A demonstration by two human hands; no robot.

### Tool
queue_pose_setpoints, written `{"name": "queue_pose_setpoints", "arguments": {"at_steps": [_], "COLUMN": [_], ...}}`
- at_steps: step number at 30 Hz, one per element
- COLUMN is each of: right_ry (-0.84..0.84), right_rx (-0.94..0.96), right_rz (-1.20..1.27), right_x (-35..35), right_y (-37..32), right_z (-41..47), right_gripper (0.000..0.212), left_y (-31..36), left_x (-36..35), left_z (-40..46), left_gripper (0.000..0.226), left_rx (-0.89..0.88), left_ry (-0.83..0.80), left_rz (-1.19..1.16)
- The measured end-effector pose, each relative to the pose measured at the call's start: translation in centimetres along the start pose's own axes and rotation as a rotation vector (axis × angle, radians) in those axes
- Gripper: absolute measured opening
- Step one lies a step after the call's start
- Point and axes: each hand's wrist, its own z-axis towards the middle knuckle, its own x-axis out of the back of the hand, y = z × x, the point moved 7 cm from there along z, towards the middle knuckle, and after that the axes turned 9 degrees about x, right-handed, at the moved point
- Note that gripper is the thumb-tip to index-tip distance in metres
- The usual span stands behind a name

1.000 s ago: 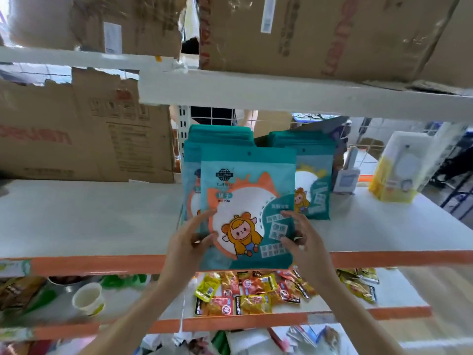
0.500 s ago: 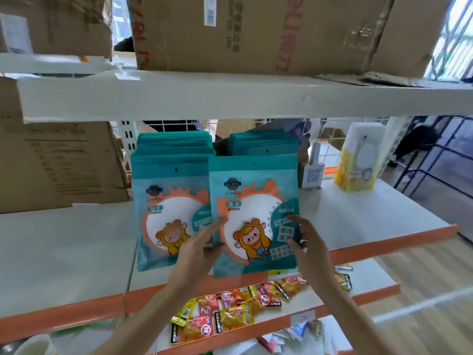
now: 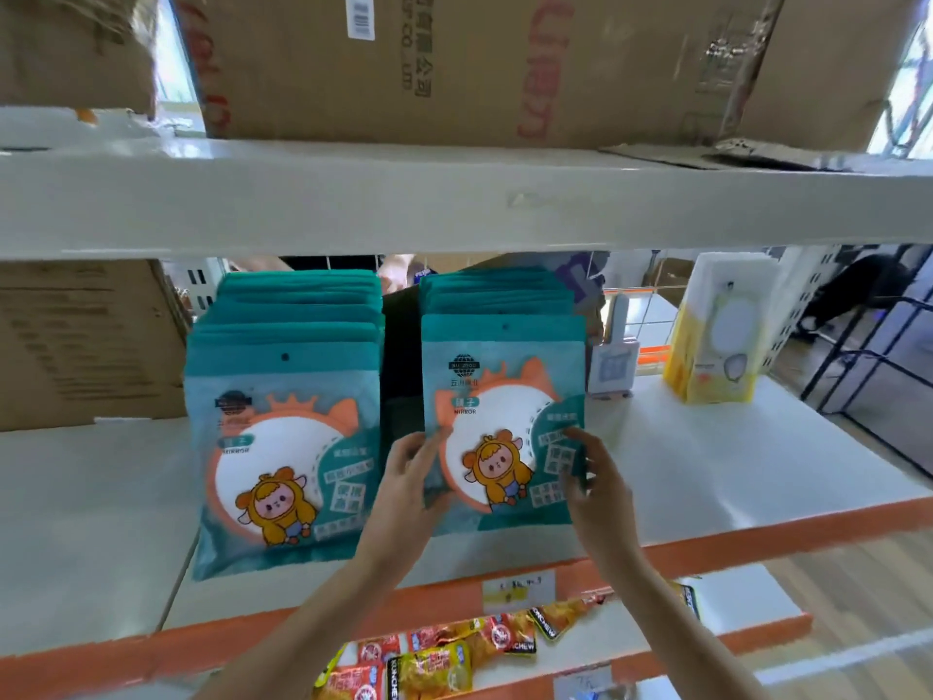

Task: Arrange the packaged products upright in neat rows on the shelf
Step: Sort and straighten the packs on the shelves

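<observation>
- your left hand (image 3: pixel 411 479) pinches the lower left edge of the front teal packet (image 3: pixel 502 421), thumb on its face, the other fingers behind it, i think; that part is blurred.
- your right hand (image 3: pixel 595 485) is at the packet's lower right edge, fingers loosely curled on the printed face; grasping or only touching, cannot tell from this view.
- the packet stands upright between your two hands, bottom edge on the white shelf (image 3: pixel 707 472), at the front of the right row (image 3: pixel 497 295) of teal packets.
- just left of your left fingers stands the left row (image 3: pixel 282 447) of the same teal packets, upright, front one leaning slightly; a dark gap separates the two rows.
- right of your right fingers, well apart: a small white boxed item (image 3: pixel 613 366), and further right a yellow and white pack (image 3: pixel 719 336).
- below your wrists, on the lower shelf: red and yellow snack sachets (image 3: pixel 444 659), lying loose.
- above your fingers, a cardboard box (image 3: pixel 479 63) on the upper shelf; another cardboard box (image 3: pixel 86 341) far left of your left hand.
</observation>
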Motion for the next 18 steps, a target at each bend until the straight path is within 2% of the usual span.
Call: {"name": "queue_pose_setpoints", "arguments": {"at_steps": [7, 14, 18], "right_ry": [-0.177, -0.164, -0.120], "right_rx": [0.127, 0.230, 0.324], "right_rz": [-0.121, -0.069, -0.099], "right_x": [-1.5, -1.9, -2.3], "right_y": [2.4, 4.0, 5.1], "right_z": [3.8, 5.8, 6.4], "right_gripper": [0.055, 0.055, 0.059], "left_y": [-1.1, -2.1, -2.3], "left_x": [-2.8, -5.0, -5.8], "left_z": [2.3, 4.3, 4.9], "left_gripper": [0.069, 0.079, 0.085], "left_rx": [0.069, 0.122, 0.061], "left_ry": [0.112, 0.134, 0.228], "left_rz": [0.059, 0.187, 0.303]}}
